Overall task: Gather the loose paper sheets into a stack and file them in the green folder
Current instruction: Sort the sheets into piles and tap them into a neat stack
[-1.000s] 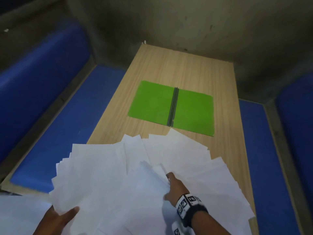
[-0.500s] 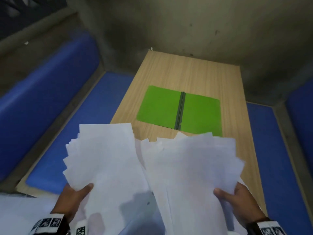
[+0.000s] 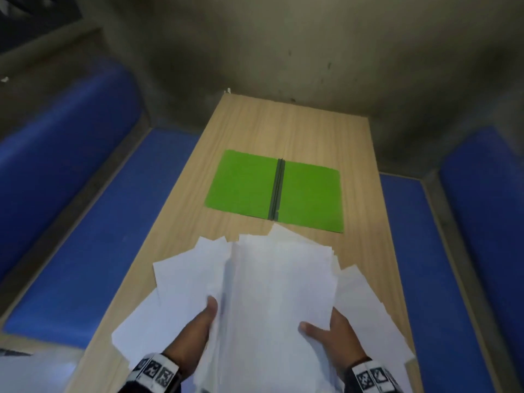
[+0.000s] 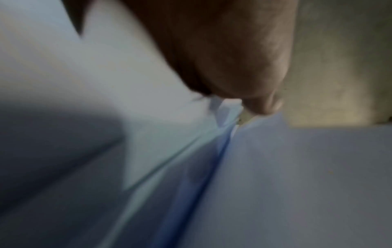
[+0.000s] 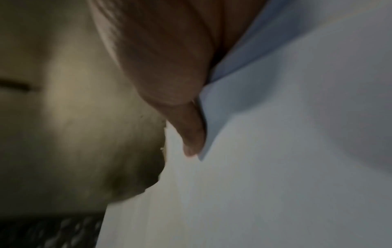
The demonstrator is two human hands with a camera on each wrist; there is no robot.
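White sheets: I've now merged two bundles into one, ragged, at the table's near edge.
Hands: left hand and right hand both grip the sheets.
Green folder: lies open, awaiting squared stack.

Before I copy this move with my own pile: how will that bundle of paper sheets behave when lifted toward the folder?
The paper sheets probably flop: they bow between the left hand and right hand. Corners fan out unevenly, so some may slide loose. The green folder already lies open.

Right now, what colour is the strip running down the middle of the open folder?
Dark grey-green, darker than the bright green folder; the strip shows best in the head view.
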